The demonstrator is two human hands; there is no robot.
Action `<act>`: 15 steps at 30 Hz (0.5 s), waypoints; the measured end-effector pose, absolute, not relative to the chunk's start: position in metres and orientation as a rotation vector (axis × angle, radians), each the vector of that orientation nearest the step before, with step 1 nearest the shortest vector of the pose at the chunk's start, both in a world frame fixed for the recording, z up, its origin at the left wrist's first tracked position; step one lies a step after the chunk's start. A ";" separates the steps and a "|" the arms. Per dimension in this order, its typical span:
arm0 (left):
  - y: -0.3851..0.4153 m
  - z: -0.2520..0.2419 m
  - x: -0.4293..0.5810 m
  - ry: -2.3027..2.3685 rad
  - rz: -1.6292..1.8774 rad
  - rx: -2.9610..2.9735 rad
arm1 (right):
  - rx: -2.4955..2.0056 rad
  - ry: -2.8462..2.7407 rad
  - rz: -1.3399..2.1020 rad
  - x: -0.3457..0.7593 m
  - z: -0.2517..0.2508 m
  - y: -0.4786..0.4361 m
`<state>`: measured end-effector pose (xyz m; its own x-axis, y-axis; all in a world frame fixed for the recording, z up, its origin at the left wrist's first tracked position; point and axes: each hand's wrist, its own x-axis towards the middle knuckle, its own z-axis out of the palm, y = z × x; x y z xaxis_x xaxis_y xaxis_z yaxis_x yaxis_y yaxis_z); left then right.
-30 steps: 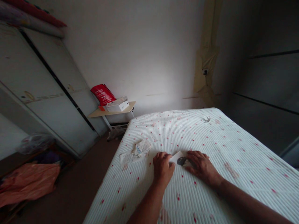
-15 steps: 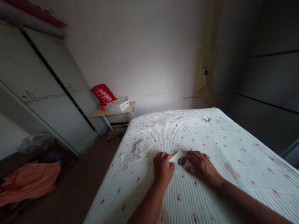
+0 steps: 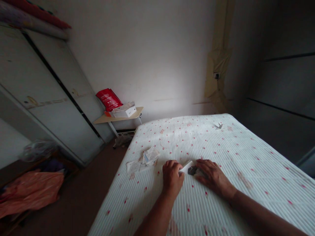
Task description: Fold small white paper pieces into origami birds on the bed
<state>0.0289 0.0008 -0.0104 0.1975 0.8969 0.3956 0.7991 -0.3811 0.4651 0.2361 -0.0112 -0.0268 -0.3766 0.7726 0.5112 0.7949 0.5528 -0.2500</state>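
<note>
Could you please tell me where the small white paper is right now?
In the head view, the small white paper lies on the bed at lower centre, between the left hand and the right hand.

mattress (image 3: 221, 144) white w/ red dots, 5 o'clock | paper packets (image 3: 145, 159) on it, 7 o'clock | side table (image 3: 103, 120) 9 o'clock, w/ red bag (image 3: 108, 99) + white box (image 3: 125, 112) | wardrobe (image 3: 49, 98) far 9 o'clock | orange cloth (image 3: 29, 191) 8 o'clock, on floor | wall socket (image 3: 216, 75) 2 o'clock
</note>
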 end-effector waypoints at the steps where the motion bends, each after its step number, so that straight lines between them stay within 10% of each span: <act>1: 0.001 -0.010 0.029 1.650 0.934 2.301 | -1.250 -2.205 -0.048 0.236 -0.028 -0.011; 15: -0.002 -0.009 0.028 1.610 0.904 2.378 | -1.083 -2.281 -0.014 0.233 -0.010 -0.022</act>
<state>0.0282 -0.0018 -0.0094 0.2510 0.8805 0.4021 0.8018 -0.4219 0.4233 0.2331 -0.0220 -0.0095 -0.4818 0.7000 0.5271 0.7066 0.6661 -0.2387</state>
